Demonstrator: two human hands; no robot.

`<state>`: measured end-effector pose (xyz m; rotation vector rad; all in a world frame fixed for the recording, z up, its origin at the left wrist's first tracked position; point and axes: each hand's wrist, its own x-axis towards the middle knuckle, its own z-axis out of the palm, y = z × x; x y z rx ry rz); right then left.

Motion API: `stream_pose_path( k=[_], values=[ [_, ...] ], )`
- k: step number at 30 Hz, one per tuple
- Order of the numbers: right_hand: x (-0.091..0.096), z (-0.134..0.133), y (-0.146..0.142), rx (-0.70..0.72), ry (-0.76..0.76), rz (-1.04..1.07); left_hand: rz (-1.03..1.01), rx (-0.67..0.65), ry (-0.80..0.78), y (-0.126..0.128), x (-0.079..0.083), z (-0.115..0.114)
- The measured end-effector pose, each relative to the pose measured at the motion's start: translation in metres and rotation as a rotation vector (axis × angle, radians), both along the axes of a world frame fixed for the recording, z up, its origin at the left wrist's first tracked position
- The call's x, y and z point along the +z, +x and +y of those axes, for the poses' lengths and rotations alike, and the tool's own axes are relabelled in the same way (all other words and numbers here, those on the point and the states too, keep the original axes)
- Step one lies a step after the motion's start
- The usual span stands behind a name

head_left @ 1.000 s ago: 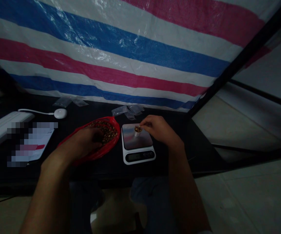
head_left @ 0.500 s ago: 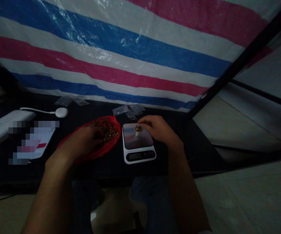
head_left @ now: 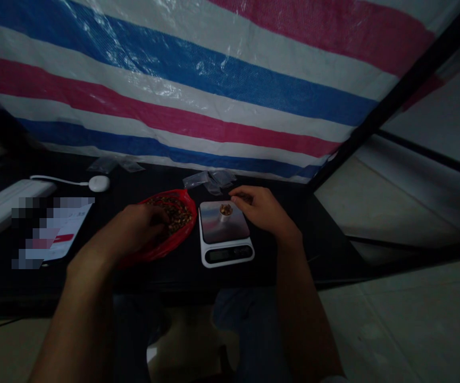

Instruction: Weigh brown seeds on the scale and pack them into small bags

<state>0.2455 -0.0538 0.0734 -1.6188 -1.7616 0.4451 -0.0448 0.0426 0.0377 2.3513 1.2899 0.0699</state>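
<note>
My left hand (head_left: 140, 226) reaches over the near left side of a red plastic bag (head_left: 192, 213), its fingers curled inward. Small brown and gold pieces (head_left: 180, 215) fill the bag beside the fingertips; what the fingers hold, if anything, is hidden. A kitchen scale (head_left: 209, 229) with a steel plate and white body stands right of the bag. On its plate is a small round cup (head_left: 224, 217), heaped with similar pieces. My right hand (head_left: 264, 210) is just right of the cup, apart from it, with thumb and forefinger slightly parted and nothing visible between them.
Clear plastic bags (head_left: 214, 180) lie behind the scale, with more clear bags (head_left: 114, 164) at the back left. At the left are a phone (head_left: 76, 226), a white power strip (head_left: 18, 199) and a round white charger (head_left: 99, 183). A striped sheet (head_left: 198, 101) hangs behind.
My right hand has come off the cup's rim and moved slightly up and right. The pieces in the cup look more heaped. My left hand has shifted slightly left within the bag.
</note>
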Motion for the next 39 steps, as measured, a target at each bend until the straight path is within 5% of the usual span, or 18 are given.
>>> stream_pose_path(
  k=[10, 19, 25, 39],
  values=[
    [0.002, -0.002, 0.002, -0.022, 0.027, 0.012, -0.373, 0.012, 0.124, 0.007, 0.008, -0.006],
    [-0.004, 0.004, 0.005, -0.017, 0.043, 0.009, -0.75, -0.162, 0.234, 0.083, 0.005, -0.028],
    [-0.012, 0.006, 0.011, -0.009, 0.017, 0.016, -0.745, -0.295, 0.265, 0.111, -0.006, -0.033],
    [-0.02, 0.008, 0.011, 0.014, -0.016, 0.049, -0.644, -0.328, 0.301, 0.111, -0.012, -0.029]
  ],
)
